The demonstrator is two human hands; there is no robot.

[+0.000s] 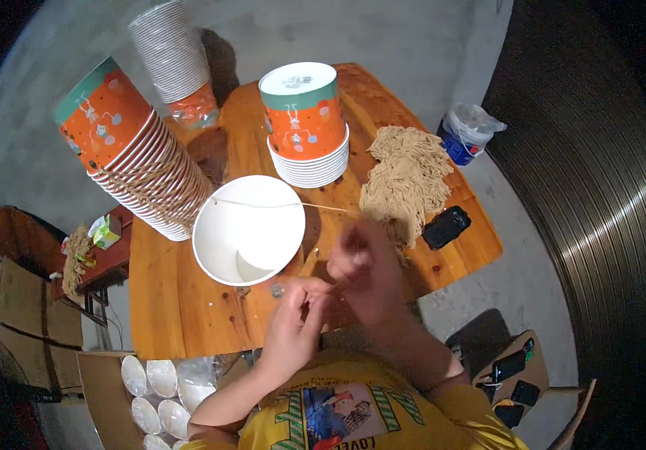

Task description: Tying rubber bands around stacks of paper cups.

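A white paper bucket (210, 255) stands mouth up on the wooden table in front of me. A thin tan cord (323, 206) runs from its far left rim, across the mouth, to my right hand (365, 266). That hand is smeared by motion, its fingers curled in where the cord ends from view. Close by on the left, my left hand (299, 322) is closed in a pinch near the table's front edge. What lies between its fingertips is too small to make out. A bundle of tan cords (405, 180) lies beyond my right hand.
On the wooden table (180, 315) stand an orange stack of nested buckets with cords (150, 161), an upside-down stack (308, 127) and a wrapped stack (173, 60). A black object (446, 227) lies at right. Below left, a carton (101, 382) holds white cups.
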